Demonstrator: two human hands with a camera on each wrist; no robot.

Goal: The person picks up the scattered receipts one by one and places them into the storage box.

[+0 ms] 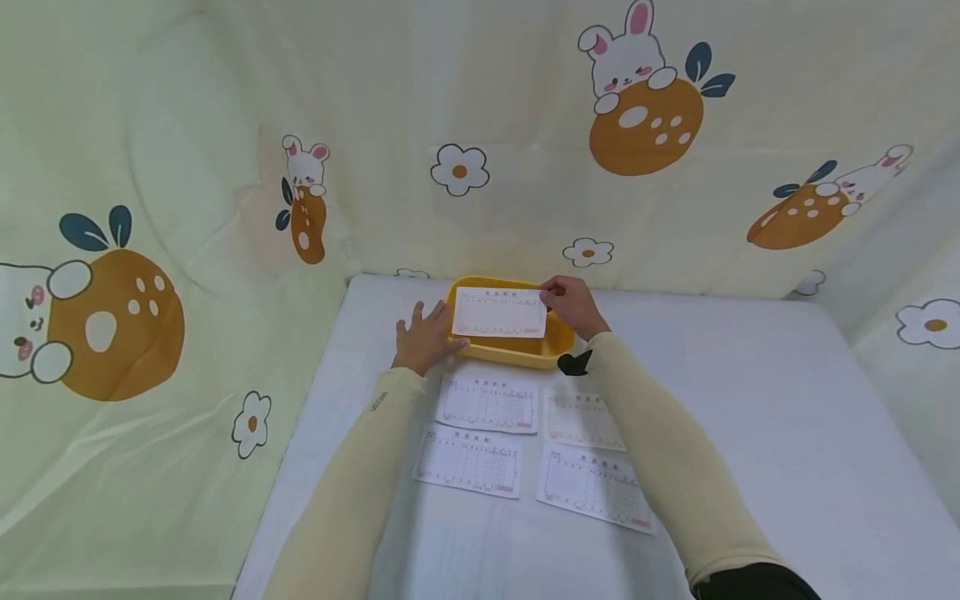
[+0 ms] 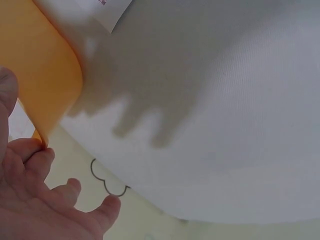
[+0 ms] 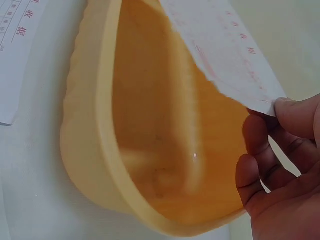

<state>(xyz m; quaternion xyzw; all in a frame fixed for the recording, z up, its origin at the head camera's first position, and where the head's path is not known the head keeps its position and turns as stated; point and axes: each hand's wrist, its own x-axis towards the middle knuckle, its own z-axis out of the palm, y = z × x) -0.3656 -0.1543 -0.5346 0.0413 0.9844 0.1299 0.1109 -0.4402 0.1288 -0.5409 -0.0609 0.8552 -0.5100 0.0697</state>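
Note:
My right hand [image 1: 573, 304] pinches the right end of a white receipt slip [image 1: 498, 312], printed with a red grid, between thumb and fingertips. The slip is over the mouth of a yellow plastic basket [image 1: 517, 357], tilted in the right wrist view, where the basket's inside [image 3: 150, 150] shows bare beneath it. My left hand [image 1: 423, 337] holds the basket's left end, its thumb along the front rim. In the left wrist view, the left hand's [image 2: 45, 190] forefingers meet the rim of the basket [image 2: 50, 75] while the outer fingers spread away.
Several more receipt slips lie on the white table [image 1: 750, 433] in front of the basket: two on the left [image 1: 487, 404], two on the right [image 1: 592, 487], partly behind my right sleeve. A patterned cloth [image 1: 517, 217] hangs behind the table's back edge.

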